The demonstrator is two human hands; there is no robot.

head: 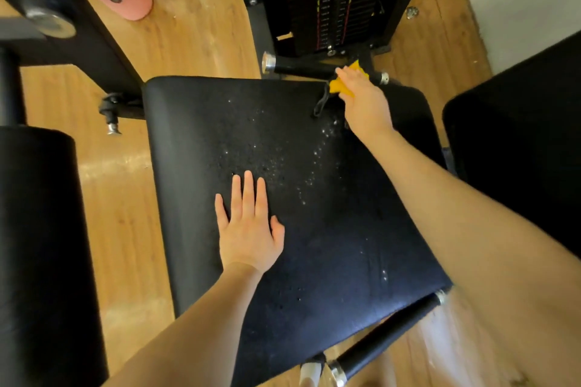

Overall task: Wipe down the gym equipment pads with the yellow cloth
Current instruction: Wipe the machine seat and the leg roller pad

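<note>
Cloth (pixel 342 85) sits under our right hand (pixel 364 100) at the far right corner of the seat pad (pixel 330 229), fingers laid over the yellow fabric and pressing it down, though we cannot tell whether they pinch it. Our left hand (pixel 248 226) lies flat and released on the pad's near left half, holding nothing. White droplets (pixel 301 166) run in a band from beside the cloth toward us and leftward, so we judge the coming wipe must pull back along the pad's long axis toward our body; the right hand is plainly the nearer one to do it
</note>
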